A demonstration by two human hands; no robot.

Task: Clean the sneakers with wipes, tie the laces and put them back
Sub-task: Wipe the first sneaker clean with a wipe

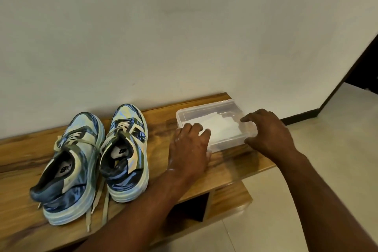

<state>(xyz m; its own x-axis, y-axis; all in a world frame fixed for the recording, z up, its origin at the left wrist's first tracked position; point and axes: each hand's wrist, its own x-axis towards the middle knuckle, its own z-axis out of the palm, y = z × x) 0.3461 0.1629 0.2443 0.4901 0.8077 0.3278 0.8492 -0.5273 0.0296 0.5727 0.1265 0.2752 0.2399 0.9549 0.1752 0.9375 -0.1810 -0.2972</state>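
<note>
Both hands on the clear rectangular plastic box [214,127] of white folded wipes [219,129], far right end of the wooden worktop [159,120], close to the wall. My left hand [190,149] sits on the box's near-left corner, fingers curled over the rim, palm on the wood. Judging by that, it's pinning the box so it doesn't slide. My right hand [266,129] is over the right end, fingers and thumb bent round that end wall, clamping it. Can't tell if a lid is on; the top looks open, wipes showing between my hands, just beyond the left fingertips.

The pair of blue-and-cream sneakers [92,161] stands side by side on the left of the worktop, heels near me, toes toward the wall, well apart from the right hand, near my left forearm. Cream laces [98,196] hang loose off the near edge, untied. Cleaning looks not yet started. Next, I reckon: pull one wipe.
</note>
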